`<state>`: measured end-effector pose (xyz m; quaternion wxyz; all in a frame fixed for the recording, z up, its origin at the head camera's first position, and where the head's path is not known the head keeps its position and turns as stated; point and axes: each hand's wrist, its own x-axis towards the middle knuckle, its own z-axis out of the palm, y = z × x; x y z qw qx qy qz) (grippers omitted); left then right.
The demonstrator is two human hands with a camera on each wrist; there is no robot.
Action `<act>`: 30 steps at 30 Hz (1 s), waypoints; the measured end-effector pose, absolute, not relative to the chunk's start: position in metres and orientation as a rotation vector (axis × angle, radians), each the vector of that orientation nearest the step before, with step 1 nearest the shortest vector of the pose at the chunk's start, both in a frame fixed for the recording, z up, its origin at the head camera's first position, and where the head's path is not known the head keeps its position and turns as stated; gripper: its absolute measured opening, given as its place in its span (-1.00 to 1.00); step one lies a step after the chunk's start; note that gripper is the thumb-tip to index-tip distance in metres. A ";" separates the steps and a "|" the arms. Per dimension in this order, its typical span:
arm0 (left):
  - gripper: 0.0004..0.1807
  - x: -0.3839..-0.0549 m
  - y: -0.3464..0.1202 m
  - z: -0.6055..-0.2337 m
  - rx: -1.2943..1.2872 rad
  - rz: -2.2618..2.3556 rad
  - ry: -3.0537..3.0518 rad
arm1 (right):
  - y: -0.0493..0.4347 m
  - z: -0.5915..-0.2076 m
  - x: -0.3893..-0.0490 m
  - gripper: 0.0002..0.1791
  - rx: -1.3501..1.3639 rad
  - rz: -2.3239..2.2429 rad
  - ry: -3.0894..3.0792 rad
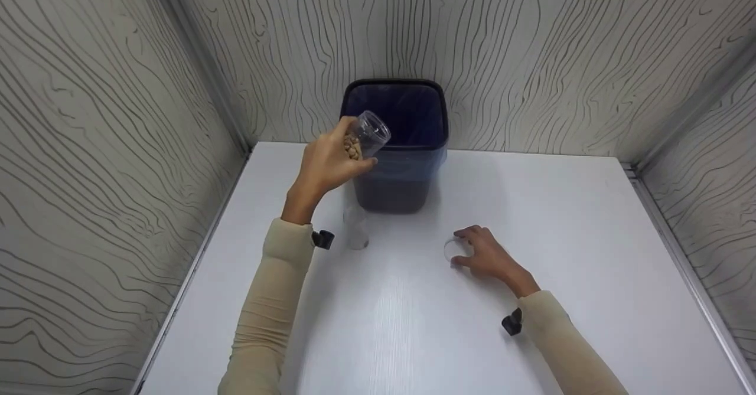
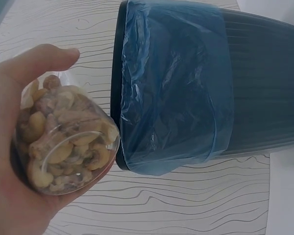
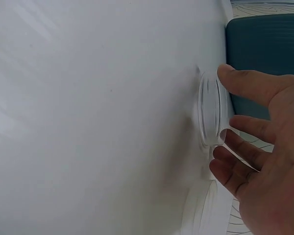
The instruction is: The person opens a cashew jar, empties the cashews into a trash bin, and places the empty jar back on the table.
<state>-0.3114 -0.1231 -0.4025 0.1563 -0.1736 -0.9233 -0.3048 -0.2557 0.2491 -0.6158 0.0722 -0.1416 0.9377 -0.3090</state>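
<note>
In the head view, my left hand (image 1: 331,156) grips a clear jar (image 1: 371,134) holding cashews and other nuts (image 1: 352,147). The jar is tilted, its mouth towards the dark bin (image 1: 394,191) and near the rim's left side. The left wrist view shows nuts (image 2: 71,142) filling the near end of the jar. Low over the white table, my right hand (image 1: 487,254) has thumb and fingers at opposite edges of a round clear lid (image 1: 450,250). In the right wrist view the lid (image 3: 210,110) is close to the tabletop; how firmly it is held is hard to see.
A blue plastic liner (image 2: 181,88) folds over the bin's rim. Left of the bin's base lies a small pale, translucent object (image 1: 357,229), its kind unclear. Wood-grain-patterned panels (image 1: 502,58) enclose the white table (image 1: 390,324) at the back and sides.
</note>
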 end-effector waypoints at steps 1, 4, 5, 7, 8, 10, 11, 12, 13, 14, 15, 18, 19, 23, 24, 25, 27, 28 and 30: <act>-0.16 -0.312 -0.124 -0.402 -0.497 -0.870 -2.644 | 0.249 -0.615 -0.256 -0.32 -0.432 -0.929 2.822; -0.15 -0.313 -0.125 -0.402 -0.490 -0.860 -2.651 | 0.249 -0.614 -0.257 -0.37 -0.426 -0.944 2.826; -0.15 -0.314 -0.126 -0.402 -0.486 -0.859 -2.652 | 0.249 -0.613 -0.258 -0.38 -0.420 -0.953 2.827; -0.15 -0.315 -0.127 -0.401 -0.483 -0.861 -2.656 | 0.249 -0.611 -0.258 -0.42 -0.415 -0.966 2.836; -0.15 -0.315 -0.127 -0.401 -0.480 -0.862 -2.657 | 0.249 -0.610 -0.259 -0.44 -0.407 -0.974 2.838; -0.15 -0.316 -0.128 -0.400 -0.478 -0.864 -2.659 | 0.249 -0.607 -0.260 -0.46 -0.405 -0.990 2.848; -0.16 -0.317 -0.129 -0.400 -0.475 -0.867 -2.659 | 0.248 -0.605 -0.261 -0.47 -0.413 -0.991 2.857; -0.16 -0.317 -0.129 -0.400 -0.473 -0.872 -2.658 | 0.248 -0.603 -0.262 -0.48 -0.418 -0.992 2.863; -0.16 -0.318 -0.130 -0.400 -0.471 -0.873 -2.657 | 0.248 -0.601 -0.262 -0.49 -0.419 -0.995 2.869; -0.16 -0.319 -0.130 -0.400 -0.468 -0.874 -2.657 | 0.248 -0.598 -0.263 -0.49 -0.421 -1.000 2.874; -0.16 -0.319 -0.131 -0.400 -0.467 -0.874 -2.657 | 0.248 -0.596 -0.264 -0.49 -0.419 -1.008 2.876; -0.16 -0.321 -0.133 -0.400 -0.464 -0.873 -2.657 | 0.247 -0.586 -0.266 -0.50 -0.415 -1.031 2.880; -0.16 -0.321 -0.133 -0.400 -0.463 -0.872 -2.656 | 0.247 -0.582 -0.267 -0.51 -0.421 -1.041 2.882; -0.14 -0.323 -0.136 -0.400 -0.457 -0.880 -2.655 | 0.247 -0.564 -0.270 -0.51 -0.437 -1.071 2.899; -0.14 -0.323 -0.136 -0.400 -0.455 -0.882 -2.654 | 0.247 -0.560 -0.271 -0.51 -0.437 -1.073 2.906; -0.14 -0.324 -0.137 -0.400 -0.453 -0.882 -2.656 | 0.246 -0.555 -0.272 -0.51 -0.436 -1.075 2.913; -0.13 -0.324 -0.138 -0.399 -0.449 -0.874 -2.663 | 0.246 -0.546 -0.273 -0.50 -0.436 -1.080 2.932; -0.13 -0.325 -0.138 -0.398 -0.446 -0.868 -2.666 | 0.246 -0.541 -0.274 -0.50 -0.435 -1.081 2.944; -0.13 -0.325 -0.139 -0.398 -0.442 -0.860 -2.673 | 0.244 -0.532 -0.275 -0.49 -0.433 -1.082 2.973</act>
